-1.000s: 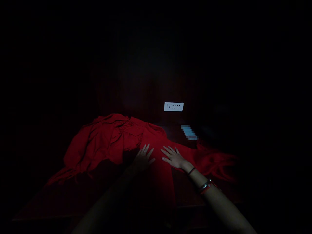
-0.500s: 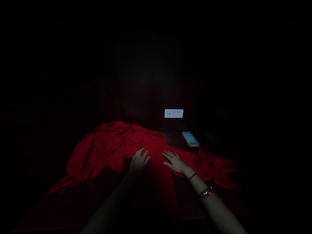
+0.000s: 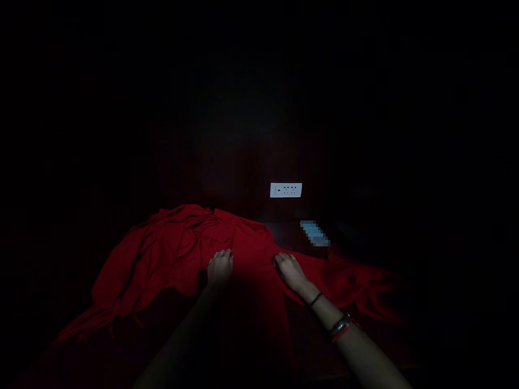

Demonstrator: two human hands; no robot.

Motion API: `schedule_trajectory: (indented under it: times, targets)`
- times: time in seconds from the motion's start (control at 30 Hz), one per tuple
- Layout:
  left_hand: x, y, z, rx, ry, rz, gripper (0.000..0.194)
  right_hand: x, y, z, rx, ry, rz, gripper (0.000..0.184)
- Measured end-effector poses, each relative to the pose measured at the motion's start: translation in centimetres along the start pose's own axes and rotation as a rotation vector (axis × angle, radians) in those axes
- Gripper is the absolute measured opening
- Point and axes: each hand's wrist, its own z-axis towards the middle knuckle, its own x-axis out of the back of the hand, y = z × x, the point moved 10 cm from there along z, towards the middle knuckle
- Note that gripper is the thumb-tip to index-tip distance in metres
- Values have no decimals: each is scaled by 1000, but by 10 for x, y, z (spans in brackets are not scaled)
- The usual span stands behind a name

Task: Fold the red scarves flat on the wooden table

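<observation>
Red cloth (image 3: 253, 243) lies across the dark table (image 3: 320, 346), long axis roughly left to right. Left end: fringe (image 3: 83, 324) points left and near. Next, a bunched, wrinkled heap, farther back. Left hand (image 3: 220, 268) rests at the heap's right side, ring on one finger, fingers curled and together; can't tell if they pinch cloth. Middle: smooth panel between the hands, its own length running far to near, near part in shadow. Right hand (image 3: 289, 270) is on the panel's right side, fingers bent and close together; grip can't be told. White socket plate (image 3: 286, 190) beyond. Pixelated rectangle (image 3: 314, 233) lies far of the cloth's right stretch. Dark band (image 3: 315, 300) and metal bracelet (image 3: 339, 326) on right arm. Cloth's right end points right, strands dim.
</observation>
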Motion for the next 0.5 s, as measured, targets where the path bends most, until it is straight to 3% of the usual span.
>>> schedule_trajectory:
  times: [0.17,0.3,0.4,0.5]
  targets:
    - [3,-13,2,84,11,-100,29,22,-17,16,51,78,-22,24]
    - [9,-17,-4,119,41,-12,33,7,-31,20,104,-8,-18,27]
    - [21,5,-3,-27,119,41,33,-11,-30,13,104,-92,22,27]
    - [18,40,11,-259,59,42,29,-15,-25,6,116,-105,93,24]
